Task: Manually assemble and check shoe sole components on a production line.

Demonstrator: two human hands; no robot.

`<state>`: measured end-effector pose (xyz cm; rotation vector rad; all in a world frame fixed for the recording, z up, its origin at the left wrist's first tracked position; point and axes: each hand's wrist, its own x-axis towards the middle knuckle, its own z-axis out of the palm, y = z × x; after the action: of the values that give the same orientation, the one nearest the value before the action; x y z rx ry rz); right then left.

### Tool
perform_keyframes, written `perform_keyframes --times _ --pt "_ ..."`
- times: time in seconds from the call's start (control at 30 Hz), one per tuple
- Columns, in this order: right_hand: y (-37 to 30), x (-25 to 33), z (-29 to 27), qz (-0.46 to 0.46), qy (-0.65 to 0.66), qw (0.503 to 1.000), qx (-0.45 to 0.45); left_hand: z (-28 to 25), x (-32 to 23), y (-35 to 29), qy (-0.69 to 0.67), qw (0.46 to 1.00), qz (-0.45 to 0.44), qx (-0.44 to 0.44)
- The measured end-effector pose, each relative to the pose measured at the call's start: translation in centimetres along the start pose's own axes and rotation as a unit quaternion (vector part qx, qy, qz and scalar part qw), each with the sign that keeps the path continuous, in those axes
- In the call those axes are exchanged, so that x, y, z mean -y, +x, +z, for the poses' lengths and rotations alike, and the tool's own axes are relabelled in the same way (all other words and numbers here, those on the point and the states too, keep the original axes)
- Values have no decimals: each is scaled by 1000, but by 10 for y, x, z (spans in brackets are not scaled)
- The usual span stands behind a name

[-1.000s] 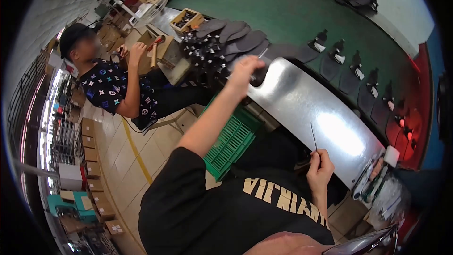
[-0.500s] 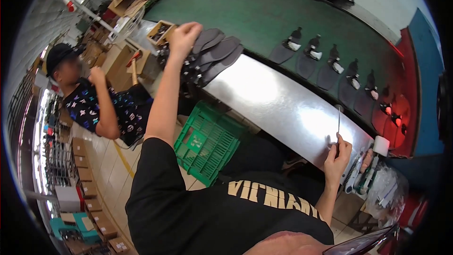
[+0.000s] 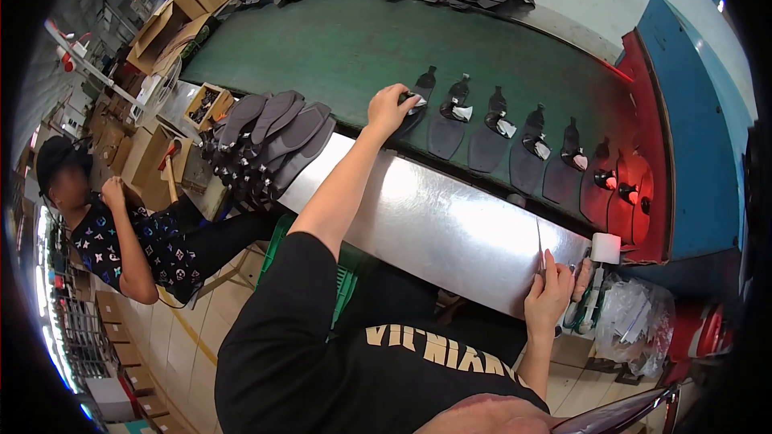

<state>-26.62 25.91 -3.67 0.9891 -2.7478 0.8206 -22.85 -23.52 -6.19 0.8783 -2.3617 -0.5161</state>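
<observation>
Left fingers on a sandal at the belt's near edge, right fingers pinching a thin rod.

From where I stand, the left hand (image 3: 390, 115) has its fingers curled closed on the sandal (image 3: 426, 82), which lies beneath and just past the fingertips; whether it rests fully on the belt (image 3: 322, 40), I can't tell. The row (image 3: 448, 133) runs off to the right of those fingers, narrow end away, so matching that slant and gap looks wise, with a light grip to spare the upper. The right hand (image 3: 552, 296) grips the rod (image 3: 539, 233), its tip pointing away over the ledge (image 3: 434, 201); best held well clear of the soles, I'd judge. The pile (image 3: 297, 141) sits left of the left fingers.
</observation>
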Motion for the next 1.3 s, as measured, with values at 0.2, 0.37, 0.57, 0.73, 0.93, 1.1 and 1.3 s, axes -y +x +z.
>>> perform_keyframes --times 0.2,0.37,0.57,0.73,0.93,1.1,1.3 --pt "-3 9 -4 -2 -12 1000 5 2 8 -33 -3 997 40 -72" --pt "-6 29 -15 -52 117 990 -60 -48 -26 -35 -323 936 -34 -135" --pt "11 73 4 39 760 623 182 -135 -146 -168 -572 761 -180 246" --pt "19 117 -23 64 786 589 175 -139 -150 -240 -641 694 -187 269" --pt "-14 115 -35 5 636 746 200 -142 -144 -268 -686 661 -204 224" --pt "-36 123 -38 -61 508 844 161 -141 -136 -284 -675 672 -205 225" --pt "-39 124 -36 -95 466 871 121 -141 -140 -286 -659 694 -193 216"
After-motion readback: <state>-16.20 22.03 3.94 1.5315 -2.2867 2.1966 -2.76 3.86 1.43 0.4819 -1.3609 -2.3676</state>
